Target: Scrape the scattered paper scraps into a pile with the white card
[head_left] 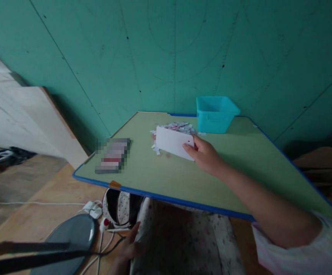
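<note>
My right hand (206, 152) grips the near right corner of a flat white card (173, 143) with a small hole by that corner. Thumb on top, it holds the card tilted over the table. Just behind and partly hidden by the card lies a pile of small white and pinkish paper pieces (180, 126). A turquoise plastic bin (214, 114) stands right of the pile, by the wall. Below the table edge, my left hand (130, 246) is dim and blurred beside my lap; its fingers are not clear.
The pale green table (143, 172) has blue edging and meets a green wall (111, 57). A pixelated flat object (113, 156) lies at its left. On the floor are a grey round stool seat (68, 233), white cables, a power strip and a dotted bag (123, 208). Boards (34, 114) lean left.
</note>
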`<state>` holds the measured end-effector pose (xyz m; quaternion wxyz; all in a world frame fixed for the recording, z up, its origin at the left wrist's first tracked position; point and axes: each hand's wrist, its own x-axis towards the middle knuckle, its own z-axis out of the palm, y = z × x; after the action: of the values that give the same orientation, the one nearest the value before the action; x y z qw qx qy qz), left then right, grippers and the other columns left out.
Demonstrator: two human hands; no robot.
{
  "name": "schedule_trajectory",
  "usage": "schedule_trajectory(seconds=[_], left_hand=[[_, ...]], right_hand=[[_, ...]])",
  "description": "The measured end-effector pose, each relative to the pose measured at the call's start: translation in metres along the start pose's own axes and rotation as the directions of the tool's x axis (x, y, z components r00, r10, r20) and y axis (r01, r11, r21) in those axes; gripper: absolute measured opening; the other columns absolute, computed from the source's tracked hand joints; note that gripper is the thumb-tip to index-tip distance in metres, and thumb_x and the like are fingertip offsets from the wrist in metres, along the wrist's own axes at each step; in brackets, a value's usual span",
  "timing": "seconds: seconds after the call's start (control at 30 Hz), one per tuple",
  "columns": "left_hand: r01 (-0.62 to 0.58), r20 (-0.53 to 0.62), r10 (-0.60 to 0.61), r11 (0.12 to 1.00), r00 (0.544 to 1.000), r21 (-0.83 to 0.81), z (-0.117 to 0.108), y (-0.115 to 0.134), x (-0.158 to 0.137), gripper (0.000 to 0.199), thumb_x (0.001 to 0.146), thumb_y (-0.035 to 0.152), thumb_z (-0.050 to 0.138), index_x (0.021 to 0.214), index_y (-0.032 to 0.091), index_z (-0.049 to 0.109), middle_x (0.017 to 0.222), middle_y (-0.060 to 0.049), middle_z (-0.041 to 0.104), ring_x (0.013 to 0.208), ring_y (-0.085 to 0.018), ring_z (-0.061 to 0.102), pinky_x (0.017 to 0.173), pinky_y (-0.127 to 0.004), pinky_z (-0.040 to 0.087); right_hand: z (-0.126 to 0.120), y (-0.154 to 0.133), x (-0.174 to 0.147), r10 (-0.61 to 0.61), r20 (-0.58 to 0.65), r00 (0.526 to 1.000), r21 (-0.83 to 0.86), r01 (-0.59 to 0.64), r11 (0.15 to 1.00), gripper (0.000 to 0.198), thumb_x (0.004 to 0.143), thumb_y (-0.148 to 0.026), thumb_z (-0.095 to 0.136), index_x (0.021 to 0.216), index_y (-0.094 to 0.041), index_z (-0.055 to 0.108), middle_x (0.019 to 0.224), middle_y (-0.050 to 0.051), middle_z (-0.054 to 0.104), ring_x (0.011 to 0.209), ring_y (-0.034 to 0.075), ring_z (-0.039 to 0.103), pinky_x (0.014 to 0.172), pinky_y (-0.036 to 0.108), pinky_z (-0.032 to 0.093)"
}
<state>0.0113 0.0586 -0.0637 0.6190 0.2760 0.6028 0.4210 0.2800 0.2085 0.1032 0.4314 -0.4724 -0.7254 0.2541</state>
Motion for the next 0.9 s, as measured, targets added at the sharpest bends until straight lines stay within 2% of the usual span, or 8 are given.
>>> schedule_trajectory(seconds=[0.13,0.3,0.4,0.5,0.63,0.8,0.9], left_hand=[[0.004,-0.008,-0.004,1.000,1.000,-0.015,0.002,0.001,-0.001,0.029,0.045,0.003,0.051,0.069,0.017,0.055,0.029,0.015,0.035,0.036,-0.010,0.044,0.042,-0.023,0.029],[0.021,-0.007,-0.021,0.999,1.000,-0.044,0.003,0.003,-0.001,0.027,0.045,0.000,0.051,0.064,0.018,0.055,0.027,0.014,0.034,0.029,-0.007,0.035,0.039,-0.023,0.022],[0.028,-0.015,-0.028,0.998,0.999,-0.055,0.002,0.003,0.000,0.028,0.043,0.000,0.052,0.061,0.021,0.054,0.027,0.014,0.039,0.030,-0.008,0.037,0.039,-0.024,0.023],[0.033,-0.015,-0.034,0.997,0.999,-0.069,0.000,0.002,0.000,0.029,0.042,0.000,0.051,0.062,0.021,0.054,0.028,0.014,0.043,0.031,-0.008,0.038,0.040,-0.024,0.026],[0.029,-0.004,-0.029,0.995,1.000,-0.093,-0.001,0.002,-0.001,0.028,0.042,0.001,0.053,0.062,0.021,0.055,0.026,0.016,0.036,0.032,-0.009,0.039,0.043,-0.024,0.029],[0.036,0.006,-0.036,0.995,0.999,-0.090,-0.002,0.004,0.000,0.027,0.041,0.006,0.055,0.064,0.022,0.053,0.026,0.015,0.034,0.036,-0.013,0.047,0.041,-0.024,0.030],[0.037,-0.002,-0.037,0.996,0.999,-0.076,-0.005,0.003,0.003,0.029,0.042,0.005,0.055,0.067,0.019,0.056,0.027,0.014,0.036,0.037,-0.012,0.046,0.040,-0.024,0.029]], right_hand=[[-0.010,0.004,0.005,0.083,-0.105,0.991,0.049,-0.078,0.996,0.025,0.076,-0.031,0.047,0.097,-0.018,0.054,0.093,0.006,0.062,0.081,0.018,0.056,0.070,0.032,0.043],[-0.009,0.008,0.007,0.142,-0.052,0.988,0.097,-0.137,0.986,0.027,0.074,-0.030,0.048,0.096,-0.017,0.055,0.094,0.006,0.063,0.083,0.018,0.056,0.072,0.033,0.043],[-0.008,0.004,0.006,0.174,-0.001,0.985,0.190,-0.171,0.967,0.025,0.071,-0.027,0.049,0.093,-0.016,0.057,0.091,0.005,0.063,0.079,0.017,0.056,0.069,0.031,0.043],[-0.010,0.001,0.006,0.209,-0.014,0.978,0.274,-0.197,0.941,0.023,0.070,-0.027,0.050,0.088,-0.016,0.057,0.085,0.004,0.064,0.073,0.016,0.055,0.064,0.029,0.042],[-0.012,0.003,0.007,0.223,-0.074,0.972,0.230,-0.201,0.952,0.024,0.069,-0.028,0.050,0.088,-0.017,0.058,0.082,0.004,0.063,0.074,0.018,0.054,0.064,0.030,0.042],[-0.017,0.009,0.011,0.233,-0.245,0.941,0.192,-0.188,0.963,0.025,0.068,-0.027,0.048,0.088,-0.016,0.057,0.083,0.005,0.062,0.074,0.019,0.053,0.064,0.030,0.041],[-0.020,0.011,0.012,0.244,-0.263,0.933,0.161,-0.207,0.965,0.023,0.067,-0.028,0.048,0.086,-0.017,0.057,0.081,0.005,0.062,0.073,0.019,0.053,0.062,0.030,0.040]])
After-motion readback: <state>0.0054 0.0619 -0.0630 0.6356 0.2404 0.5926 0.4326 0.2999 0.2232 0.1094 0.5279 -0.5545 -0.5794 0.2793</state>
